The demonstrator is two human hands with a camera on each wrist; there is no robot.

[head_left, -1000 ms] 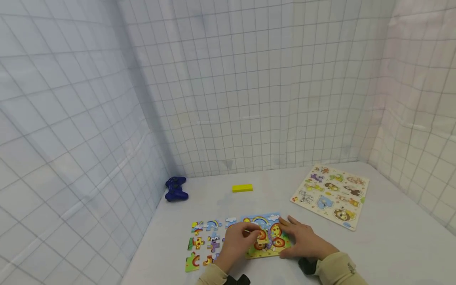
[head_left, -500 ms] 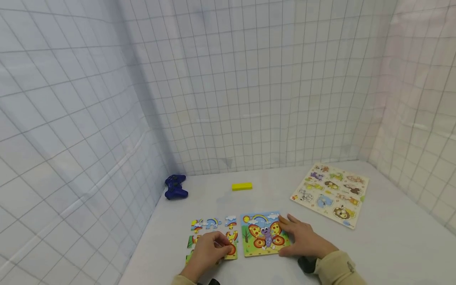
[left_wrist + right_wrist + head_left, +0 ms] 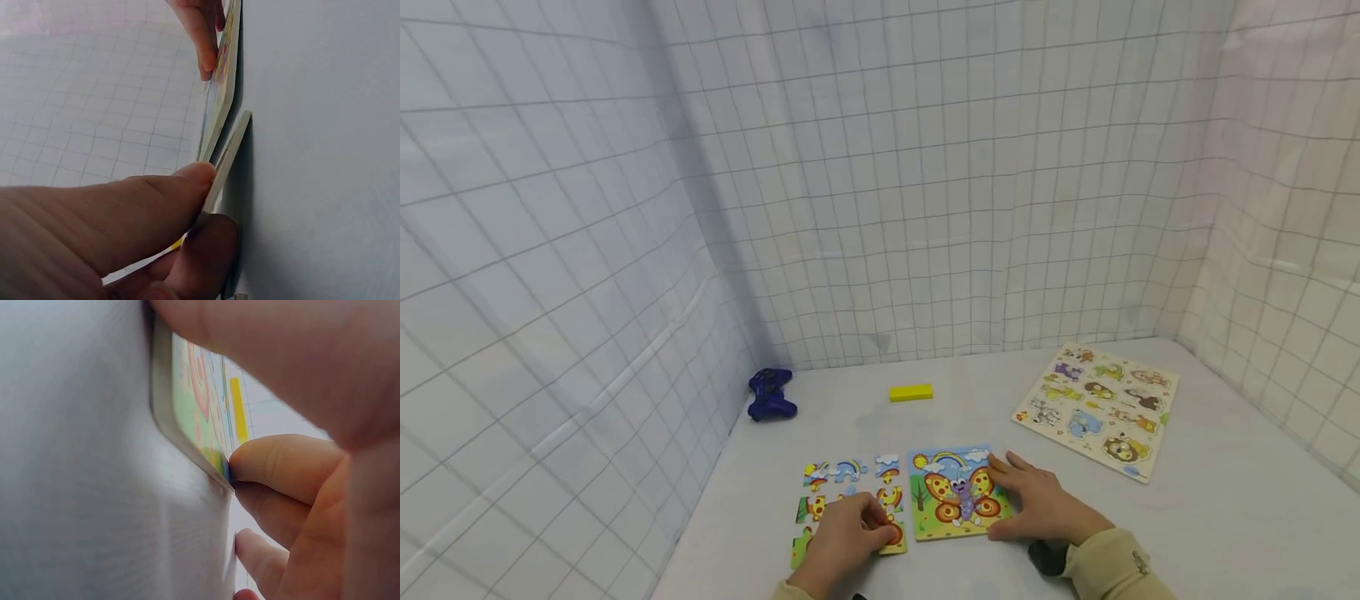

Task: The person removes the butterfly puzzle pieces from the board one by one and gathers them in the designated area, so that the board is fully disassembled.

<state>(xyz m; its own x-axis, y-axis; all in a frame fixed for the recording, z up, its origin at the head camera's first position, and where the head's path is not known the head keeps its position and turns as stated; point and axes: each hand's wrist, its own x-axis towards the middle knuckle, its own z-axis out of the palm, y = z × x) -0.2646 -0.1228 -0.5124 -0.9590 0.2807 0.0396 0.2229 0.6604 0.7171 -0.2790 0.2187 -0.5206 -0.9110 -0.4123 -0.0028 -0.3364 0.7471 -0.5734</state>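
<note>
My left hand [image 3: 842, 535] pinches a wooden jigsaw piece [image 3: 226, 159] between thumb and fingers. The piece is tilted on edge in the left wrist view, its far end close to the board. In the head view it shows a red and orange ring, at the lower right of several loose jigsaw pieces [image 3: 848, 471]. Just right of these lies a square butterfly puzzle board [image 3: 928, 518]. With its thumb at the near right corner and fingertips at the far right corner, my right hand [image 3: 1047, 505] holds the board. My left hand covers part of the lower loose pieces.
Farther back lies a yellow block [image 3: 911, 392]. A dark blue game controller [image 3: 771, 395] is at the far left by the gridded curtain [image 3: 925, 208]. A larger animal puzzle board [image 3: 1093, 410] lies at the back right of the white table [image 3: 970, 575].
My left hand has moved left with the piece, from over the butterfly board to the loose pieces, then slightly right over the last half second. The right hand has stayed at the board.
</note>
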